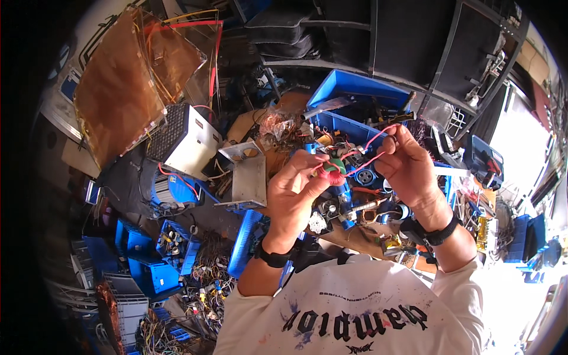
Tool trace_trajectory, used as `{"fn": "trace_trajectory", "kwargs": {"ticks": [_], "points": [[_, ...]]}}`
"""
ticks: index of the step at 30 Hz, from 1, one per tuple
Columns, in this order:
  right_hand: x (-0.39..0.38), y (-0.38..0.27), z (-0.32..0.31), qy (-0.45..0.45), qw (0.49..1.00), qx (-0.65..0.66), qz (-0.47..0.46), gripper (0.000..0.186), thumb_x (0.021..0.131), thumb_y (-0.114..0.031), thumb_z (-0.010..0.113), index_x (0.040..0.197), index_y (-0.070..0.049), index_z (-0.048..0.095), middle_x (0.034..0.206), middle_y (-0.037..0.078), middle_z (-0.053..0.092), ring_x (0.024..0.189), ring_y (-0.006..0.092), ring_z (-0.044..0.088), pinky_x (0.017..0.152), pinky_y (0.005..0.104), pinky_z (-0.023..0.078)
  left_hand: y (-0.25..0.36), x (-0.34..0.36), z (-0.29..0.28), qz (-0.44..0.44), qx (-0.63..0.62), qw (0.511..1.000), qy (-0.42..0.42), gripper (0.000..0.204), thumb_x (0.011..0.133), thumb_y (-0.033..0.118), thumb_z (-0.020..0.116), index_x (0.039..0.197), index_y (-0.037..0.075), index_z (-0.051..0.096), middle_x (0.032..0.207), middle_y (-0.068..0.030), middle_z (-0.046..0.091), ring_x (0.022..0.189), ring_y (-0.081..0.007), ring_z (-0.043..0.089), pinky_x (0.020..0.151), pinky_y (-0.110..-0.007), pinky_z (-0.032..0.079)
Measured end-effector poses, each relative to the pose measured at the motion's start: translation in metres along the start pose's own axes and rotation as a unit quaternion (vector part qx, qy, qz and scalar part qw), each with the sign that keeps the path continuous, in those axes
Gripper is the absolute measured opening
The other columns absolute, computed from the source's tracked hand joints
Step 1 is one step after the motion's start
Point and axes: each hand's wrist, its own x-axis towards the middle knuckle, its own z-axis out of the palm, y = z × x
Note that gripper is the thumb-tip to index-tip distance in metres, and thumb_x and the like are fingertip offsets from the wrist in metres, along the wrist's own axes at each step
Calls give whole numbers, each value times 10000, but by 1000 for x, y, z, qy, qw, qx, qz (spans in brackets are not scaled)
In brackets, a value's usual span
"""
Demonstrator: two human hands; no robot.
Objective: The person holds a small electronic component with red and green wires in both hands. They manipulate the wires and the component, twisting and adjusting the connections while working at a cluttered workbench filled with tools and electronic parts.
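Observation:
My left hand (299,189) is closed on a small ring coil (333,171), green and wound with pinkish-red wire, raised over a pile of mixed parts. Pink wire (371,142) runs out of the coil toward my right hand (407,168), which pinches it at the upper right. A small dark piece sits among those fingers, too small to name. Below and behind the coil lie a round blue-grey part (365,176), blue cylinders and other metal pieces.
Blue crates (334,77) stand behind the pile. A metal bracket (248,183), a white-and-black case (198,145) and brown panels (115,89) are on the left. Lower left are blue bins (145,275) and tangled cables (207,278). Dark steel framing (373,41) spans the back.

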Motion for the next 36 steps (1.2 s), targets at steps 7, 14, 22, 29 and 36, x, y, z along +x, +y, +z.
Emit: {"fn": "trace_trajectory", "kwargs": {"ticks": [7,14,22,29,36], "points": [[5,-12,-7,-134,990,18,-33,233,979,-296,535,827,-121,560,702,-22,531,619,89,446,575,237,344,-7,-1,-3,32,77,993,78,276,916,16,614,1184,-34,570,1091,-134,626,957,-224,646,825,-387,579],[3,-16,4,-76,974,-211,13,455,969,-388,559,612,-154,403,535,-51,280,512,78,259,521,235,251,-1,1,-10,70,91,991,72,282,876,-84,618,1155,-60,583,1135,-115,571,993,-191,614,852,-343,578],[8,-1,5,-63,992,39,-100,368,979,-386,546,702,-158,460,609,-57,373,498,55,261,500,225,247,-11,2,-2,109,142,978,107,277,877,-81,618,1151,-68,577,1134,-115,560,989,-191,620,862,-337,569],[15,-15,-14,17,992,-13,-126,256,978,-285,571,776,-145,497,628,-44,416,498,59,267,498,226,250,-8,7,-6,118,159,973,118,275,893,-77,597,1165,-45,574,1151,-110,550,999,-185,602,843,-343,581],[26,-7,-39,54,938,-338,-52,154,953,-187,587,1044,-65,566,814,31,613,569,65,478,503,216,386,-8,16,-12,173,186,956,147,264,911,-44,583,1174,-45,565,1150,-132,579,1012,-220,615,814,-370,588]]}}
